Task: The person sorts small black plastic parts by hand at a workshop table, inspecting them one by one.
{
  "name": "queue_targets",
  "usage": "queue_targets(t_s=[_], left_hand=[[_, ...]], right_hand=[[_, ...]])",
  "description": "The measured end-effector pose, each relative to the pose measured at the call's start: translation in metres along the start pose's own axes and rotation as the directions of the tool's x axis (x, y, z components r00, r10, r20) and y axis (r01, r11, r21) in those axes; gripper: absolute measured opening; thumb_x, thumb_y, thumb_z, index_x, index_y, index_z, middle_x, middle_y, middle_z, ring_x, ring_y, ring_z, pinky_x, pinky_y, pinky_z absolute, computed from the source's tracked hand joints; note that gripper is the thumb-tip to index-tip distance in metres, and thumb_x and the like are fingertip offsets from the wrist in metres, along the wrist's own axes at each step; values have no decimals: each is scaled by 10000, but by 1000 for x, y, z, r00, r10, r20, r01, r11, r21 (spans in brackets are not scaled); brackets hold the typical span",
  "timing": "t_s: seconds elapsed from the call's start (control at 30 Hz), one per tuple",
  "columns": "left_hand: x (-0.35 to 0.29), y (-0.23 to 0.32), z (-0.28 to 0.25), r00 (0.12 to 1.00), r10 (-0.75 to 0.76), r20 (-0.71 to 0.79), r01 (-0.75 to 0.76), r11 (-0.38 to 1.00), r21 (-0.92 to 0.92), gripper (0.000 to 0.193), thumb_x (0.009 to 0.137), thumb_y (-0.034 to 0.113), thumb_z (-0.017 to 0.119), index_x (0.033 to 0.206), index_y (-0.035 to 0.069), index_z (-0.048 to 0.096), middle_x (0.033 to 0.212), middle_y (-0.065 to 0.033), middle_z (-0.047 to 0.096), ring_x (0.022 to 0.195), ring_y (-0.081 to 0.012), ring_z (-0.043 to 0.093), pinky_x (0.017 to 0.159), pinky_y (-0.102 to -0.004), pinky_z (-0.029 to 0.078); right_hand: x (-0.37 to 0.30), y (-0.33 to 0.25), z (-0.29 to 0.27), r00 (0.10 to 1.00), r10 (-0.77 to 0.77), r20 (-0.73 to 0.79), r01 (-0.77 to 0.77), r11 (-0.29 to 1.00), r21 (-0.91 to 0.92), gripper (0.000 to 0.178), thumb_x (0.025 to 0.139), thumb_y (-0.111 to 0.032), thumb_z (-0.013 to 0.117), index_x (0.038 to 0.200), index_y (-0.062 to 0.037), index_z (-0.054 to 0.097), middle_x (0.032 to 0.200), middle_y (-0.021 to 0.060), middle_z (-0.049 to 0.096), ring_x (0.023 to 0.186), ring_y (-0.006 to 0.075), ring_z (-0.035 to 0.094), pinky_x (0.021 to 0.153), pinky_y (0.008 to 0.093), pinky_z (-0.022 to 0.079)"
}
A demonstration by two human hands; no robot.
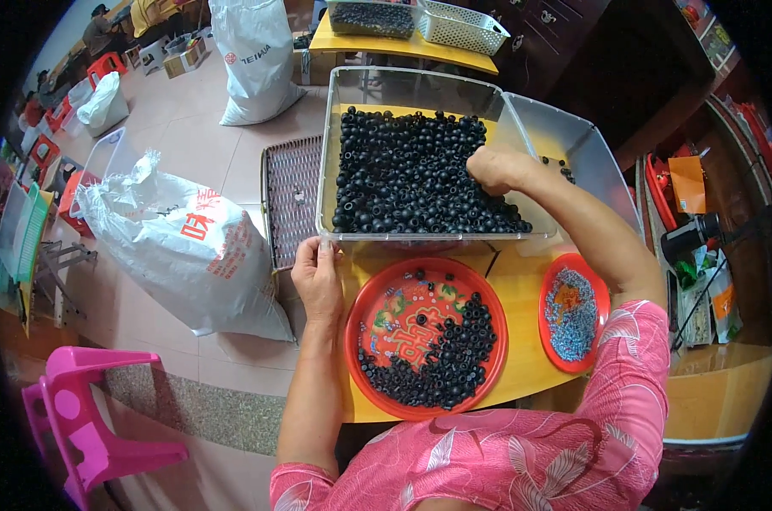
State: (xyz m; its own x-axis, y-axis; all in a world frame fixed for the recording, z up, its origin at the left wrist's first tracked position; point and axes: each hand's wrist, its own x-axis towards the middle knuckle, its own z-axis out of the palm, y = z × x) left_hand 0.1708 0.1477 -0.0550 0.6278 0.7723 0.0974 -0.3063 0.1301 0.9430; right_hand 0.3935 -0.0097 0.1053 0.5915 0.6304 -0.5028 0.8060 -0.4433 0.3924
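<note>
Black beads (407, 175) left of curled right fingers (481, 175), hold unclear; left fingers (308, 252) grip bin (437, 238) corner; tray (411, 341) beside them part-covered, much seemingly left.

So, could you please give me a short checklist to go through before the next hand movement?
1. Left hand at the near left corner of the clear box: ok.
2. Right hand down at the black beads in the box: ok.
3. Beads in the right hand's fingers: cannot tell; the fingertips are hidden.
4. Round red tray resting on the yellow table: ok.
5. Black beads on the tray gathered in one tight pile: not ok; they are spread out, with a few lying apart.
6. Oval red dish apart from the round tray: ok.
</note>
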Motion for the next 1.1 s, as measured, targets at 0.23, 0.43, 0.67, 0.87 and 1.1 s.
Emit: queue_targets(t_s=[0.23, 0.43, 0.67, 0.87, 1.1], left_hand=[[-2, 3, 2, 999, -32, -20, 31, 999, -24, 88, 881, 76, 496, 853, 14, 552, 764, -1, 551, 676, -59, 501, 620, -186, 418], [0, 0, 2, 999, -32, -8, 32, 999, -22, 83, 879, 72, 498, 859, 12, 552, 770, -7, 554, 677, -66, 505, 624, -192, 427], [-1, 5, 1, 1000, -28, -8, 28, 999, 17, 89, 882, 76, 490, 865, 11, 548, 769, -10, 553, 678, -72, 507, 627, -199, 427], [-1, 5, 1, 999, -34, 13, 35, 998, -50, 103, 892, 86, 483, 842, 13, 537, 751, -3, 527, 676, -68, 481, 633, -201, 420], [-1, 2, 3, 1000, -17, -17, 17, 1000, -18, 99, 888, 91, 493, 841, 18, 540, 741, 2, 529, 646, -63, 476, 597, -193, 410]], right_hand=[[8, -9, 2, 997, 74, 21, -71, 990, -122, 209, 642, -26, 607, 840, -50, 670, 918, 120, 645, 875, 258, 626, 691, 358, 512], [10, -8, 14, 995, 86, -59, -90, 993, -77, 172, 653, -43, 598, 811, -36, 666, 884, 135, 643, 855, 266, 627, 684, 355, 513], [-1, 30, -6, 980, -161, -118, 196, 891, 410, 243, 644, -161, 616, 811, 14, 642, 758, 135, 643, 666, 256, 607, 601, 349, 482], [-42, 61, -13, 964, -203, -169, 211, 207, 955, 155, 761, -118, 611, 842, 8, 650, 597, -12, 502, 502, 41, 404, 450, 174, 314], [-86, 95, -2, 979, -61, -194, 201, 135, 970, 161, 761, -150, 625, 829, -5, 635, 581, 1, 517, 478, 44, 429, 423, 177, 319]])
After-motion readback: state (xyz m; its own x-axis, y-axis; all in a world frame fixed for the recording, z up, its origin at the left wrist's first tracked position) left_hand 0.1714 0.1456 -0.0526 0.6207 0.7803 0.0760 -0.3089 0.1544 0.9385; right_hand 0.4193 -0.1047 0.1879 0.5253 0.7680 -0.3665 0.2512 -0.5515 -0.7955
